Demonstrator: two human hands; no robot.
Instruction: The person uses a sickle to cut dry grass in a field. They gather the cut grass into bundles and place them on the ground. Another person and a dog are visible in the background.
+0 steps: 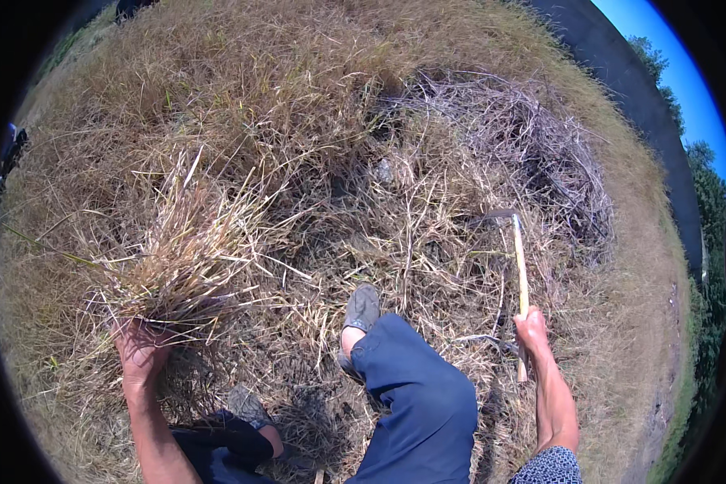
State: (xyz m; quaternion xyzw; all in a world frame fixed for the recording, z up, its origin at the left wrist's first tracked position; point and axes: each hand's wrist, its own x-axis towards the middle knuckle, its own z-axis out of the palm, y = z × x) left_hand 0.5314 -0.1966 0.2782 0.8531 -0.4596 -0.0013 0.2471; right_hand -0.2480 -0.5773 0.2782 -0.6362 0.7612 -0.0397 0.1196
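A thick bundle of dry cut grass (181,260) is gathered in my left hand (142,348), its stalks fanning upward and partly covering my fingers. Off to the right, my right hand (530,330) grips the pale wooden handle (521,266) of a sickle near its lower end. The sickle's curved metal blade (499,213) points left, just above the cut stubble. My feet, in grey shoes (363,307), stand on ground strewn with straw between the two hands.
Tall dry grass (248,66) stands ahead. A heap of grey dry twigs (538,139) lies at the upper right, and a small stone (384,171) shows in the stubble. Beyond the grass runs a dark wall (629,91). Dark, unclear shapes (12,151) sit at the left rim.
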